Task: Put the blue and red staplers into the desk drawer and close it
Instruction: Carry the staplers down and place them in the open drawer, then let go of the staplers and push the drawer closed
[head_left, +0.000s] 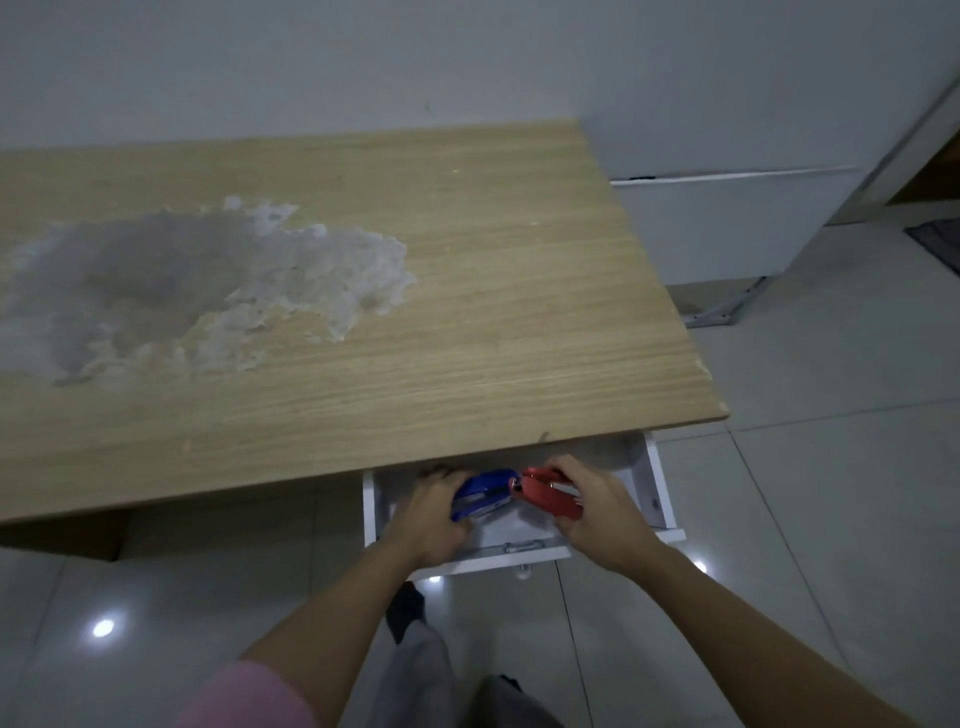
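The left hand (434, 512) is grasping the blue stapler (480, 493), with the fingers wrapping over its near end and the thumb lying below it. The right hand (597, 512) is grasping the red stapler (550, 496), with the fingers curling over its right end. Both staplers are sitting inside the open drawer (660, 488), within its walls and below the level of its rim. The blue stapler is lying toward the left half of the drawer and the red stapler toward the right half. Their far ends are meeting near the middle of the drawer; whether they are touching cannot be told. Whether either stapler is resting on the drawer floor cannot be told, because the hands are covering the undersides.

The drawer is white and is standing pulled out from under the near edge of the tabletop (467, 312), close to the near right corner. A small metal handle (522, 545) is showing on the inner side of the drawer front, between the two wrists.

The tabletop is of light wood grain. A large grey-white worn patch (197, 280) is spreading across its left half. Beneath the drawer, pale glossy floor tiles (805, 519) are reflecting light spots.
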